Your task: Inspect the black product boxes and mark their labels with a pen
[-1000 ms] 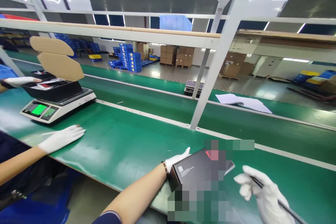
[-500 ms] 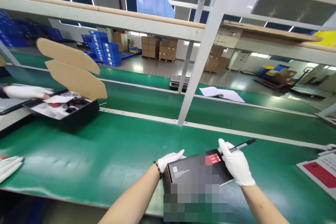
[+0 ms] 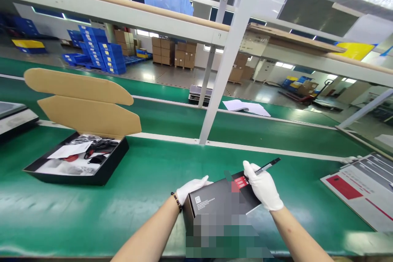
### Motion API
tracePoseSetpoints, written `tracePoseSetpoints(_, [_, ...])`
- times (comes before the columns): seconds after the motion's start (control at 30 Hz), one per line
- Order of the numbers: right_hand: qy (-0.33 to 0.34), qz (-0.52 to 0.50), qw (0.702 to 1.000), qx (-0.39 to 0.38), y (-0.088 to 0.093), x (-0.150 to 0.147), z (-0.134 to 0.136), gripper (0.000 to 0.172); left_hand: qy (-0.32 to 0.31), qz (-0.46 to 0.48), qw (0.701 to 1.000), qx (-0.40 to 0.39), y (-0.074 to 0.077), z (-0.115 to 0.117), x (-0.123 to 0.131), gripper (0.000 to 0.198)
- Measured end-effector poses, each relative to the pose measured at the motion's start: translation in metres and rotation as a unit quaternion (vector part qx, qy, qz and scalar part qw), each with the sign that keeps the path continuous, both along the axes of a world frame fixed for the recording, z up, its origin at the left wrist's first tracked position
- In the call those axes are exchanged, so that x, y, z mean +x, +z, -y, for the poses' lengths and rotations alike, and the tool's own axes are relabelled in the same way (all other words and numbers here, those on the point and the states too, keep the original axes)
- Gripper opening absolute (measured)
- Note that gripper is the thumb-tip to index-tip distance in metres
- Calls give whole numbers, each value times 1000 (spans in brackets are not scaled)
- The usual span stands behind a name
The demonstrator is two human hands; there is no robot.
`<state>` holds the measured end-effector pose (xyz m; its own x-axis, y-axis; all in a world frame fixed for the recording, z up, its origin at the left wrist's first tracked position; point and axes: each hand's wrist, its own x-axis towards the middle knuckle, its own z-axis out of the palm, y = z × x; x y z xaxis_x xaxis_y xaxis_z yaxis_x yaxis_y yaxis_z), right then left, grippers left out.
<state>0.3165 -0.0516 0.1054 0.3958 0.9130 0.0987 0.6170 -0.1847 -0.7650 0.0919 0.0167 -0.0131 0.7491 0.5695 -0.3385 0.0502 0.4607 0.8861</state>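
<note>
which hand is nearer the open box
Left. The left hand, holding the black box, is right of the open box; the right hand, holding the pen, lies farther right.

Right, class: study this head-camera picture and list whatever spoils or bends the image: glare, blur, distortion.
Head view: blurred mosaic squares hide the near part of the black box; the pen in the right hand is sharp. Head view: light glares off the warehouse floor behind. Head view: the wide lens makes the shelf post lean and the beam slant.
</note>
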Motion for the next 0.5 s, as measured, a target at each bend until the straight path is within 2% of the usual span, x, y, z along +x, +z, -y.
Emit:
tracePoseSetpoints(0.1, [-1,19,1000,-9,1,0,0,78,-1,6,1000,-11,0,1,0,96])
tracePoseSetpoints(0.37, [-6,62,998,-3,-6,4,-4,79,1,-13,999,36,6,1,-3,97])
tracePoseSetpoints(0.5, [-38,4,999,26,-2,6,2,80,-6,9,999,32,2,2,-3,99])
